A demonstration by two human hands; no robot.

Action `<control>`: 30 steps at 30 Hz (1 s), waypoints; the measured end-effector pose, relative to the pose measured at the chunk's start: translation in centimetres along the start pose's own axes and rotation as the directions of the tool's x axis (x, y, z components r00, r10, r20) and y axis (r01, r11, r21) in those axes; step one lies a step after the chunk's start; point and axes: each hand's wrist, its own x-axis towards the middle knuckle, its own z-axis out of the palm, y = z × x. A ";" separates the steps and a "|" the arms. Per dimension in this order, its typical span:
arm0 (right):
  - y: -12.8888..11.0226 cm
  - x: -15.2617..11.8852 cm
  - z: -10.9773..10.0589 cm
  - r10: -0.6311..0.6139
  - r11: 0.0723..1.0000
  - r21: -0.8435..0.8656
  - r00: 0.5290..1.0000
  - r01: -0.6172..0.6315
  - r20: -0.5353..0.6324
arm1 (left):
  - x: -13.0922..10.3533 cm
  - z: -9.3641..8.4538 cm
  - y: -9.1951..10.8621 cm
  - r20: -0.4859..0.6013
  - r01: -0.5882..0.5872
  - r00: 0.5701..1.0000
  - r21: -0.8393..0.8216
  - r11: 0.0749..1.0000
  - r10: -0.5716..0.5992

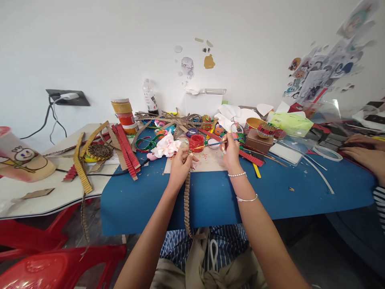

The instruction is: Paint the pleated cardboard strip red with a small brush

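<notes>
Centre frame, the left hand (181, 165) pinches a corrugated strip (187, 200) trailing toward bottom centre; right of it, the right hand (231, 151), fingers curled, grips a paintbrush (220, 142) near the red tub (197, 139). Looks like painting; loading bristles calls for a steady wrist.

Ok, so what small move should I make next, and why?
Perhaps bring the brush to the hanging part of the strip: that part looks plain brown, the left hand grips the strip, and the right hand holds the brush.
</notes>
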 end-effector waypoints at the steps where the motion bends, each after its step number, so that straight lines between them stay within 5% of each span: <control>1: 0.0 0.0 0.0 0.005 1.000 0.009 1.000 -0.005 0.006 | 0.0 0.0 0.0 0.000 0.003 1.000 -0.001 1.000 -0.003; 18: -0.3 0.0 -0.1 0.009 0.998 0.066 0.996 -0.014 0.084 | -0.2 0.1 0.5 -0.019 0.011 1.000 0.042 0.999 -0.010; 30: -0.2 -0.1 0.1 0.024 1.000 -0.009 1.000 -0.024 0.000 | -0.1 0.1 0.2 -0.003 0.003 1.000 -0.005 1.000 -0.003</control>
